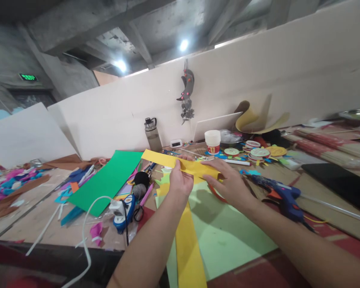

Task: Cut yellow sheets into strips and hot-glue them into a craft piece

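A yellow strip of craft sheet (pixel 160 158) is held up above the table, running sideways between my hands. My left hand (pixel 181 181) is closed on its middle, thumb on top. At its curled right end, my right hand (pixel 228 180) has its thumb and fingers around the yellow material. An orange loop (pixel 216 195), perhaps a scissor handle, shows just under my right hand. Below lie pale green sheets (pixel 228 236) with a second, longer yellow strip (pixel 189 248) across them, reaching toward me.
Left are a green sheet (pixel 108 182), a blue power strip (pixel 124 216) with a white cable, and dark yarn balls (pixel 141 179). A bottle (pixel 153 136) and white cup (pixel 213 142) stand behind. Right are ribbon rolls (pixel 259 153), a blue glue gun (pixel 288 196) and a black slab (pixel 342 186).
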Demonstrator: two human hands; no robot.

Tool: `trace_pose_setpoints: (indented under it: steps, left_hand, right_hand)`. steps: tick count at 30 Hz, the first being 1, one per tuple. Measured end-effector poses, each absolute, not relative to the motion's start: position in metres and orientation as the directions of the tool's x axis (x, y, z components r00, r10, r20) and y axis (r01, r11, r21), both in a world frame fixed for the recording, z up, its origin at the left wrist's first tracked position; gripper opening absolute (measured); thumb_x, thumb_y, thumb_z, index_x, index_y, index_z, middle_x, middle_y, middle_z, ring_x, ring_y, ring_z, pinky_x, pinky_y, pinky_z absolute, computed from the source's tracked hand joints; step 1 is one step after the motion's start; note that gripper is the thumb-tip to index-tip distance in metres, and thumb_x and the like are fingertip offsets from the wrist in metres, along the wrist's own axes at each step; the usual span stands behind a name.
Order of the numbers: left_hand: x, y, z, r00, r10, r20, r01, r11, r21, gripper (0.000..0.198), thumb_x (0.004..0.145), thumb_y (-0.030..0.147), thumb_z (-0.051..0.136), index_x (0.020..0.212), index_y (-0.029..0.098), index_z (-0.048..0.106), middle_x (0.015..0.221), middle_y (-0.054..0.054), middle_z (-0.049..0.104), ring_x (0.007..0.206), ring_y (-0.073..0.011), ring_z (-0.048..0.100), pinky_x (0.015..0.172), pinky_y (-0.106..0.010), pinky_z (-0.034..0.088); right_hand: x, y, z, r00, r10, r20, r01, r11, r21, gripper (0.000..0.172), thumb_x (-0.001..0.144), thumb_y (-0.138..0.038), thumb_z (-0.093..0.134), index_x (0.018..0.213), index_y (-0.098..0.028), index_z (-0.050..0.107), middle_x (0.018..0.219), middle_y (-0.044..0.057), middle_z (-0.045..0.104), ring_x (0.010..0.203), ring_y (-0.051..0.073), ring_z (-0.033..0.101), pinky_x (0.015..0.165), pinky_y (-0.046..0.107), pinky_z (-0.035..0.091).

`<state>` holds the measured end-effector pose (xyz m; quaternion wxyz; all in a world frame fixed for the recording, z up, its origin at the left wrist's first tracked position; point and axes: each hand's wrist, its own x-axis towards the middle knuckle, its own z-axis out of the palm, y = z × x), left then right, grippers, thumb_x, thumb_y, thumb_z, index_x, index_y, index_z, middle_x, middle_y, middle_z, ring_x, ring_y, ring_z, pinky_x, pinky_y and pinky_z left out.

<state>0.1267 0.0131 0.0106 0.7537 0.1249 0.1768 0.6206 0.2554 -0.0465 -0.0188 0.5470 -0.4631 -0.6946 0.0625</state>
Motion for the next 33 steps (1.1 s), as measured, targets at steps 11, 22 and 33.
trace_pose_setpoints:
  steps: [11, 22, 33]
  left_hand:
    - [0.132, 0.003, 0.010, 0.221, 0.975, -0.028, -0.847, 0.206, 0.490, 0.027, 0.093, 0.038, 0.038, 0.095, 0.017, 0.054, 0.103, -0.011, 0.067, 0.095, -0.0201, 0.066, 0.077, -0.031, 0.054]
    - [0.128, -0.012, 0.020, 0.373, 0.895, 0.244, -0.700, 0.099, 0.707, 0.035, 0.062, 0.011, 0.076, 0.093, 0.021, 0.063, 0.112, -0.006, 0.066, 0.115, -0.0252, 0.056, 0.096, -0.040, 0.046]
    - [0.129, -0.005, 0.009, 0.333, 0.891, 0.308, -0.701, 0.016, 0.713, 0.029, 0.066, 0.030, 0.076, 0.090, 0.019, 0.064, 0.103, -0.006, 0.068, 0.103, -0.0220, 0.062, 0.087, -0.036, 0.051]
  right_hand:
    - [0.257, -0.042, -0.019, 0.242, 0.744, 0.623, 0.489, 0.461, -0.740, 0.021, 0.075, -0.039, 0.066, 0.090, -0.023, 0.071, 0.091, 0.005, 0.067, 0.086, 0.021, 0.061, 0.079, 0.037, 0.049]
    - [0.264, -0.051, 0.005, 0.341, 0.839, 0.425, 0.149, 0.398, -0.905, 0.023, 0.070, -0.042, 0.068, 0.073, -0.019, 0.067, 0.077, 0.004, 0.068, 0.067, 0.017, 0.063, 0.067, 0.032, 0.051]
    - [0.261, -0.050, 0.006, 0.394, 0.864, 0.314, 0.044, 0.323, -0.945, 0.033, 0.065, -0.048, 0.072, 0.074, -0.018, 0.062, 0.067, 0.001, 0.062, 0.058, 0.015, 0.061, 0.057, 0.028, 0.052]
